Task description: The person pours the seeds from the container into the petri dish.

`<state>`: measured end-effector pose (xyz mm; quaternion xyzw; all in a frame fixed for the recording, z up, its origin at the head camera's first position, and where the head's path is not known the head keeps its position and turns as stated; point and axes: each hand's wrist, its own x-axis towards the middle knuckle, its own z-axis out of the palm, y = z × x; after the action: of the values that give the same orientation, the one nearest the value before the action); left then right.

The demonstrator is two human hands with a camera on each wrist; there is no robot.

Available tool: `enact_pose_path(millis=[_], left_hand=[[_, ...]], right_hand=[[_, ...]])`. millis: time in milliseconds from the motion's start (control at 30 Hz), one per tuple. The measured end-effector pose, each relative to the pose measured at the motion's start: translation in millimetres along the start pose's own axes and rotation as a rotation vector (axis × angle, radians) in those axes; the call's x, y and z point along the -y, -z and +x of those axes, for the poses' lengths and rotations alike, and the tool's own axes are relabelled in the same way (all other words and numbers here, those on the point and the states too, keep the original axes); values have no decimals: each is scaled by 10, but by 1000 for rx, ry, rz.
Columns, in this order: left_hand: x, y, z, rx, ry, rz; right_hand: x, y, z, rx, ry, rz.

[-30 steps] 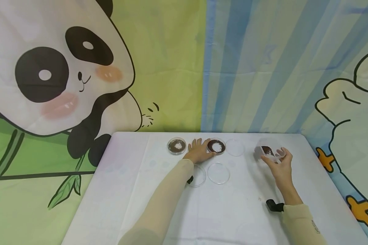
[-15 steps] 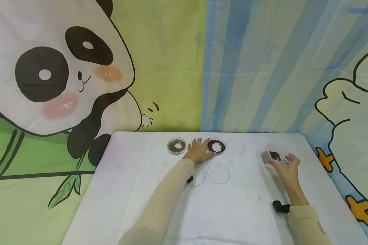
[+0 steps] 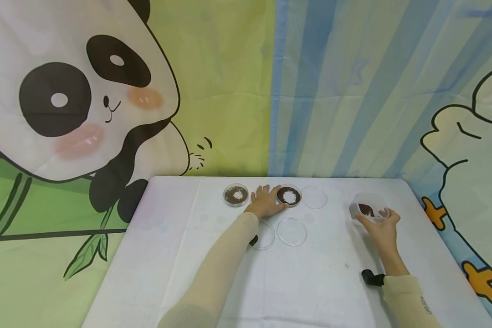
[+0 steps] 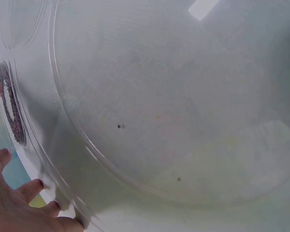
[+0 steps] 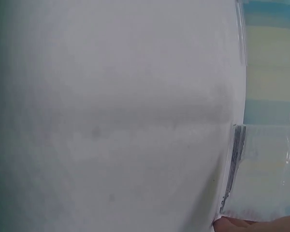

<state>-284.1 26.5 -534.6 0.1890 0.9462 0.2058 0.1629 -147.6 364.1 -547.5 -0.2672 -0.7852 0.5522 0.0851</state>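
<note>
My left hand point(image 3: 266, 204) rests on the table with spread fingers, its thumb and index finger against the left side of a petri dish point(image 3: 289, 195) of dark grains topped with white ones. In the left wrist view that dish point(image 4: 13, 111) appears at the left edge, beside the thumb. At the right, my right hand point(image 3: 383, 228) grips a clear plastic container point(image 3: 378, 200) between thumb and fingers. Dark brown contents point(image 3: 366, 210) lie at its bottom. The right wrist view catches only its translucent wall point(image 5: 266, 169) and fingertips.
Another filled petri dish point(image 3: 236, 195) stands left of my left hand. A clear round lid or dish point(image 3: 315, 197) lies right of the held dish. Two more clear rounds, one point(image 3: 292, 231) in front and one partly under my left wrist, lie on the white table point(image 3: 311, 282).
My right hand has moved to the right with the clear container, then back slightly left, and the container's tilt has changed. My left hand stays in place beside the dish.
</note>
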Motion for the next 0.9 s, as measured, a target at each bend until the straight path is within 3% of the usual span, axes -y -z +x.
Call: enact_pose_path(millis=[200,300,433,600,700,800,900], left_hand=[[-5,2,4,-13,-1,-5],[-7,-1,10,-15,4,-14],[12,-24,34,-15,7,-8],[9,-26,23,-13,9,14],[-1,-18,12,-13,10,19],[5,-18,13,-16,4,12],[14,-23,14,-21,1,13]], right_hand=[[35,-32,-27,-102,79,-2],[101,-51,-55,-180,171,-14],[228,-85,-110,-191,307,-103],[318,-169,-187,-117,540,-219],[360,-237,-210,-17,648,-250],[410,-311,-208,92,674,-247],[443,-398,-167,169,637,-255]])
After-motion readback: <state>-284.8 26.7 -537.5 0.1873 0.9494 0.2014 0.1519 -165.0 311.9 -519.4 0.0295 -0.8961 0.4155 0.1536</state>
